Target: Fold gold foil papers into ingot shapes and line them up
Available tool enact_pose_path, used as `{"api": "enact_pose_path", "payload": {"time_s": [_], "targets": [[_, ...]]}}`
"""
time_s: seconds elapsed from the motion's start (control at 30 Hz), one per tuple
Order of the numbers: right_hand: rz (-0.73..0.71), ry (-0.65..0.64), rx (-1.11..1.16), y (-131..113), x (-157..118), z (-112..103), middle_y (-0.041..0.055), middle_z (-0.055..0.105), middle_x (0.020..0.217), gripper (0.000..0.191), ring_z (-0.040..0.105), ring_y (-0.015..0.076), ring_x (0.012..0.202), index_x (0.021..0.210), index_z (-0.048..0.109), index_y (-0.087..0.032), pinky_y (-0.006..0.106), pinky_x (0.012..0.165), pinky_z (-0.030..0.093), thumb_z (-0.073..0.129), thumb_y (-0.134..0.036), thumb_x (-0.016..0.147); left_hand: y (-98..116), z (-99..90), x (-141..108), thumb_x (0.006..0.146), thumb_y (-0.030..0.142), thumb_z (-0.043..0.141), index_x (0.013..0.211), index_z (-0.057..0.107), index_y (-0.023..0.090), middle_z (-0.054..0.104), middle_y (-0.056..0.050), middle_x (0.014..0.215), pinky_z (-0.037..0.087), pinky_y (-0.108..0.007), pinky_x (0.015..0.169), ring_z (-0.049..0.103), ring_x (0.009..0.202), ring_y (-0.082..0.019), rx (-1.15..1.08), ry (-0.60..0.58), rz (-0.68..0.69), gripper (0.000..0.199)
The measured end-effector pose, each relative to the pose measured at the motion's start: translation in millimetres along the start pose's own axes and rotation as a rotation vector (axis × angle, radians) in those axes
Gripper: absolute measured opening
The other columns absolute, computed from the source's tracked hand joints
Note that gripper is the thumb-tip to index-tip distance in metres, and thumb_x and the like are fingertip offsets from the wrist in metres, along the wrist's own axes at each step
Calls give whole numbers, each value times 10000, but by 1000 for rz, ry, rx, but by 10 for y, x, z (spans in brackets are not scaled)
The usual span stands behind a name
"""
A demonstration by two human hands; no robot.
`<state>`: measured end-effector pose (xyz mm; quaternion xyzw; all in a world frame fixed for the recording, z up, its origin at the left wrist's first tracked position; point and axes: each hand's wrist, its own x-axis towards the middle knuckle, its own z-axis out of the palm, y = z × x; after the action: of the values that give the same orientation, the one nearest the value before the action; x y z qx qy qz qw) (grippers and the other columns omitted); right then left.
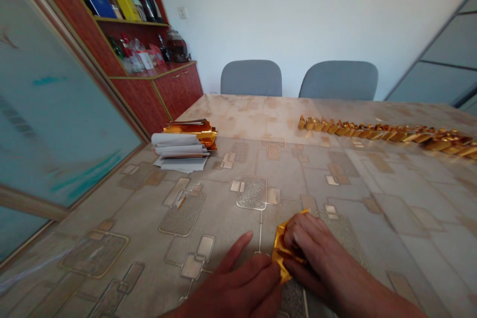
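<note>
A piece of shiny gold foil paper (280, 247) is between my two hands, low in the head view, just above the patterned tablecloth. My left hand (242, 283) touches its left edge with the fingertips, the thumb raised and apart. On the other side my right hand (316, 248) has its fingers curled and pinched on the foil, covering much of it. Further off on the left lies a stack of folded sheets (182, 151), white outside, with gold foil sheets (204, 134) behind. Folded gold pieces (372, 133) form a long row at the far right.
Two grey chairs (251, 77) stand behind the table's far edge (290, 101). A red-brown cabinet (160, 90) with boxes, bottles and a jar stands at the back left, beside a glass panel (63, 94). A small scrap (181, 202) lies on the cloth.
</note>
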<state>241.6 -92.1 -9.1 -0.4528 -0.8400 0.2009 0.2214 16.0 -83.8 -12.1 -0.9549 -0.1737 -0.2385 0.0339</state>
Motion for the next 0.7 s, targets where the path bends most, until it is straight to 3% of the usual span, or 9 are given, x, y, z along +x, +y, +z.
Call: {"api": "enact_pose_path", "payload": {"time_s": [0.13, 0.27, 0.43, 0.57, 0.7], "targets": [[12, -2, 52, 73, -47, 18, 39, 594, 961, 138, 558, 217, 868, 979, 539, -208, 372, 771, 479, 645, -146, 917, 13, 135, 33, 1053, 175, 427, 1055, 687, 183, 729, 65, 866, 66, -389, 1275, 684, 946, -78, -34, 100, -31, 261], [40, -39, 121, 131, -68, -48, 36, 613, 1013, 130, 570, 214, 929, 1050, 573, -234, 359, 819, 491, 655, -284, 962, 12, 187, -14, 1033, 173, 479, 1016, 687, 190, 720, 67, 895, 58, -398, 1276, 677, 956, -79, 9, 134, -8, 209], [66, -55, 161, 169, -85, -150, 51, 624, 1050, 110, 581, 217, 981, 1064, 587, -242, 356, 870, 495, 639, -270, 972, 0, 163, -22, 1038, 211, 482, 1076, 675, 223, 718, 55, 952, 132, -424, 1268, 676, 1021, -90, -26, 29, -28, 197], [72, -82, 198, 192, -99, -172, 49, 612, 1070, 122, 572, 213, 992, 1090, 576, -244, 356, 885, 495, 621, -268, 979, -73, 60, 18, 1052, 211, 440, 1155, 660, 223, 717, 12, 1171, 257, -408, 1238, 636, 1166, -121, -11, -61, 34, 243], [67, -93, 198, 214, -102, -208, 56, 610, 1111, 171, 563, 221, 1028, 1121, 588, -243, 369, 919, 483, 632, -323, 976, -153, -42, 17, 1071, 181, 370, 1227, 637, 195, 683, 17, 1308, 189, -392, 1250, 571, 1271, -124, -4, -83, 147, 309]]}}
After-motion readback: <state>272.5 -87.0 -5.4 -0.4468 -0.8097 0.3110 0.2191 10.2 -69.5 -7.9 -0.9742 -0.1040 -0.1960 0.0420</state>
